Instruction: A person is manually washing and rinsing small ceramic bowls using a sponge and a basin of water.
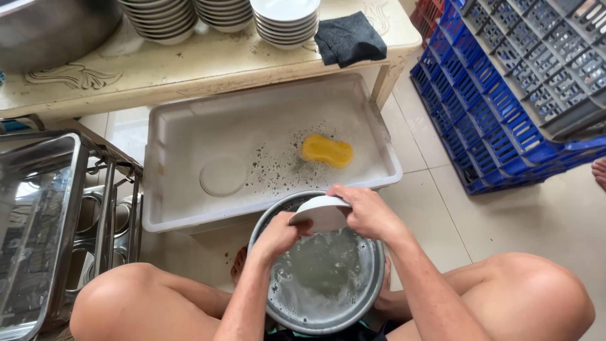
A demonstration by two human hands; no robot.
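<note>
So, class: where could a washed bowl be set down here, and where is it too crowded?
Free: the grey tub's floor between the submerged plate and the yellow sponge; floor tiles beside the blue crates. Crowded: the tabletop, stacked with bowls, and the metal basin under both hands.

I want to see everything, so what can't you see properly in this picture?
- Inside of the white bowl: the left hand and right hand cover parts of it.
- Bottom of the metal basin: cloudy water hides it.
- Big metal pot: cut off by the top edge.
- Crates: cut off at the right edge.
</note>
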